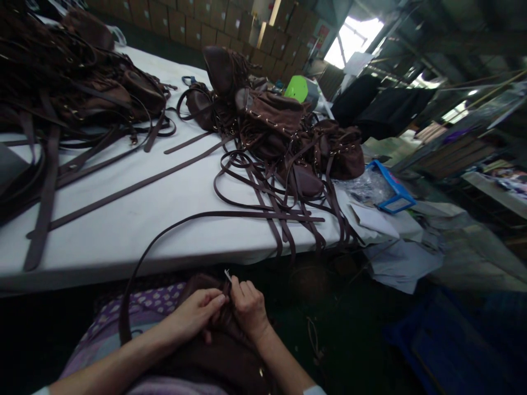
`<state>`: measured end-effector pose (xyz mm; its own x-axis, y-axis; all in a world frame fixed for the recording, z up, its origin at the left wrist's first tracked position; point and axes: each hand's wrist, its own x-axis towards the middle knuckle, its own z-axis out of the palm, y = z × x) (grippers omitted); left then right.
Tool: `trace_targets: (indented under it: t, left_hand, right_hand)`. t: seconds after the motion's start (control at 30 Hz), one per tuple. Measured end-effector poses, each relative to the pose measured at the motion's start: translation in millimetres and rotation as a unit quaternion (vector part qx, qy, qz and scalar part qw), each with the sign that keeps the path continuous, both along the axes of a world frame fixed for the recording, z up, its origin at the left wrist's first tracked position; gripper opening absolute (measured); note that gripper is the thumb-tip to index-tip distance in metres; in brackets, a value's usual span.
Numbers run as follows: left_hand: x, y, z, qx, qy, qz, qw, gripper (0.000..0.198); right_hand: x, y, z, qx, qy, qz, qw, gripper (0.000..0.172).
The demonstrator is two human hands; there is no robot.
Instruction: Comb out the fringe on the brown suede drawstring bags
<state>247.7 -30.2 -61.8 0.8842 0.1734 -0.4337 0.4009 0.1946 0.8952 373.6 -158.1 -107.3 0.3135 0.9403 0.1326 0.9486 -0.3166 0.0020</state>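
Note:
A dark brown suede bag [214, 356] lies on my lap below the table edge. My left hand [196, 314] grips the bag's upper edge with fingers curled. My right hand [248, 306] is pinched closed beside it, holding a small pale needle-like tool [228, 275] that points upward at the bag's rim. A long brown strap [164, 233] runs from the bag up onto the white table [123, 230].
Piles of brown bags [284, 137] and loose straps [284, 211] cover the table's middle and left side [74, 88]. A blue tray [391, 189], plastic and papers [403, 263] sit at the right end. Stacked cartons [214, 22] stand behind.

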Motion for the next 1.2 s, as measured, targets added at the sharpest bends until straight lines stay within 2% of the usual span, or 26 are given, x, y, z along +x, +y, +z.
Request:
trace_targets:
  t: [0.13, 0.23, 0.33, 0.43, 0.5, 0.57, 0.63, 0.73, 0.8, 0.83, 0.9, 0.97, 1.1, 1.2]
  left_hand:
    - [4, 2, -10.4, 0.074, -0.019, -0.004, 0.997, 0.037]
    - [0, 1, -11.8, 0.120, -0.028, -0.017, 0.992, 0.033]
    - [-9, -4, -0.8, 0.153, -0.038, -0.040, 0.987, 0.031]
    - [-20, -12, 13.9, 0.177, -0.101, -0.131, 0.970, 0.030]
    - [-23, -14, 17.2, 0.148, -0.100, -0.122, 0.976, 0.033]
    - [-20, -13, 13.3, 0.076, -0.033, -0.036, 0.996, 0.039]
    - [-15, -11, 5.6, 0.006, 0.021, 0.034, 0.999, 0.046]
    - [-7, -8, -3.1, -0.056, 0.020, 0.082, 0.995, 0.048]
    - [-4, -9, -4.0, -0.080, 0.011, 0.103, 0.991, 0.046]
    - [-3, -9, -3.4, -0.092, 0.007, 0.109, 0.990, 0.044]
    - [-3, -10, -0.8, -0.117, 0.003, 0.114, 0.987, 0.041]
    - [-4, -10, 2.7, -0.140, 0.004, 0.116, 0.983, 0.038]
    - [-5, -10, 13.3, -0.151, 0.027, 0.113, 0.982, 0.034]
    - [-5, -10, 20.3, -0.139, 0.039, 0.099, 0.985, 0.035]
  right_hand:
    - [-8, 0, -9.2, 0.002, 0.016, -0.014, 1.000, 0.028]
    - [-16, 1, -16.2, 0.004, 0.032, -0.039, 0.999, 0.031]
    - [-11, -3, -20.8, 0.006, 0.045, -0.082, 0.996, 0.027]
    - [7, -14, -19.7, 0.014, 0.058, -0.150, 0.987, 0.028]
    - [19, -21, -14.5, 0.025, 0.076, -0.170, 0.982, 0.030]
    - [22, -25, -5.6, 0.043, 0.102, -0.158, 0.981, 0.026]
    - [18, -24, 6.7, 0.068, 0.126, -0.142, 0.979, 0.026]
    - [3, -18, 27.4, 0.178, 0.149, -0.106, 0.967, 0.034]
    - [-7, -14, 38.3, 0.238, 0.156, -0.024, 0.958, 0.040]
    - [-10, -12, 41.6, 0.239, 0.156, 0.031, 0.958, 0.041]
    - [-14, -9, 42.9, 0.192, 0.154, 0.117, 0.962, 0.041]
    - [-15, -7, 37.5, 0.141, 0.149, 0.147, 0.968, 0.039]
    - [-9, -6, 17.3, 0.071, 0.132, 0.109, 0.983, 0.035]
    - [-3, -8, 7.4, 0.052, 0.137, 0.062, 0.987, 0.029]
